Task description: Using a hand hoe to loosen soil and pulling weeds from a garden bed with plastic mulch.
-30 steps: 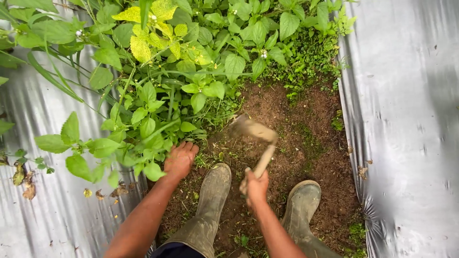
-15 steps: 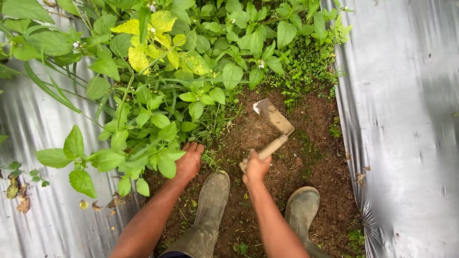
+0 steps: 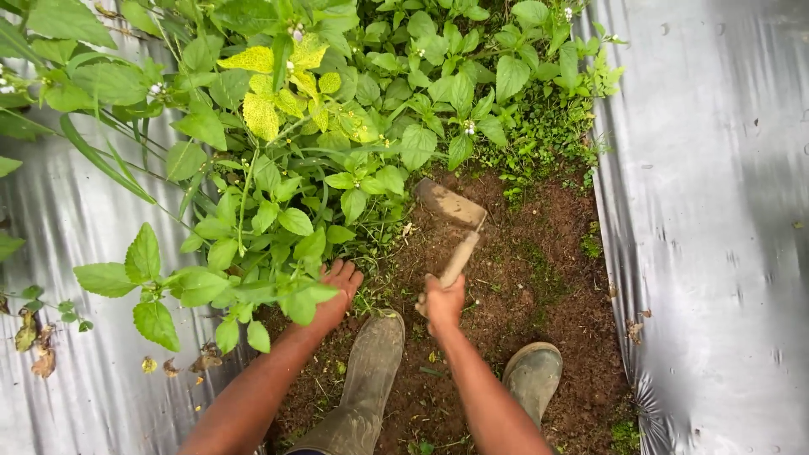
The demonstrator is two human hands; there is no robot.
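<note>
2 muddy boots (image 3: 371, 371) — silver mulch sheeting (image 3: 716, 211) flanks the soil (image 3: 548, 286).

head view, straight down, close overhead
</note>
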